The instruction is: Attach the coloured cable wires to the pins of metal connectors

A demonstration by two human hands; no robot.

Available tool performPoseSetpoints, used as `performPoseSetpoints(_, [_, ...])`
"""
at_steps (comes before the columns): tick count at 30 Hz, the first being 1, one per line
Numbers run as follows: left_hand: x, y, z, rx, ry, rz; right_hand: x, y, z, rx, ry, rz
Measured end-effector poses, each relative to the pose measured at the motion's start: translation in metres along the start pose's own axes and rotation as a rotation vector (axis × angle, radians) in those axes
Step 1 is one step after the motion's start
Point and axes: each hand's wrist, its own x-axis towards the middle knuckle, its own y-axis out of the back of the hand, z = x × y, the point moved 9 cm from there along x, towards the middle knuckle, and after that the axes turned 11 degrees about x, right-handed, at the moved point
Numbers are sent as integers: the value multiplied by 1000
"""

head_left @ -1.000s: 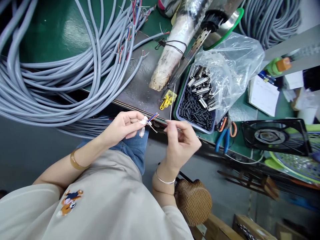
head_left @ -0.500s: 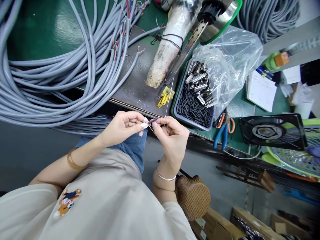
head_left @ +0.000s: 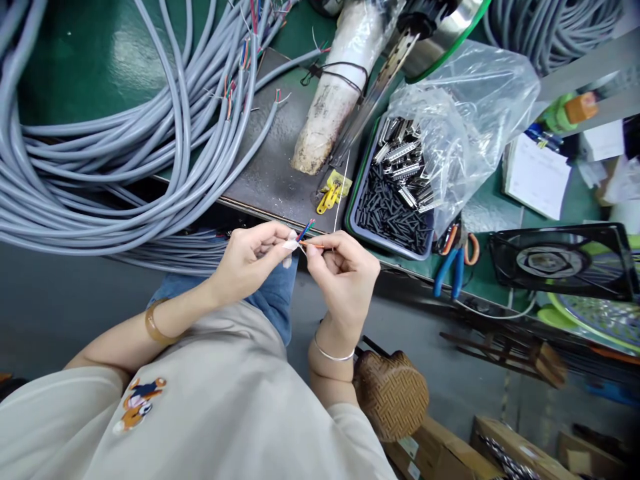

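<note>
By bench (head_left: pixel 135 60), left hand (head_left: pixel 250 259), right hand (head_left: pixel 345 270) pinch wires (head_left: pixel 305 231); paper (head_left: pixel 537 177) writing illegible.

Both hands (head_left: pixel 295 260) pinch thin coloured wires (head_left: pixel 306 231) — fingertips close.

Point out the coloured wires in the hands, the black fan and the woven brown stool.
Coloured wires (head_left: pixel 305 231), head view: the exposed strands.
Black fan (head_left: pixel 552 259), head view: its round hub.
Woven brown stool (head_left: pixel 395 398), head view: the seat.
</note>
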Motion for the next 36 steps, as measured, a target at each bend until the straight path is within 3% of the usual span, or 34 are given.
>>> performPoseSetpoints(3, [2,-9,-6,-277,146,-163,2,5,15,201,-133,42])
performPoseSetpoints(7, [2,-9,-11,-392,230,-242,4,12,15,272,-128,102])
performPoseSetpoints(15, [0,-11,-17,-406,250,-267,6,-5,10,286,-166,-16])
performPoseSetpoints(26, [0,-15,-16,-423,243,-300,11,-13,26,492,-252,-45])
performPoseSetpoints(36, [-1,-16,-16,-414,274,-304,10,-15,34,528,-266,-54])
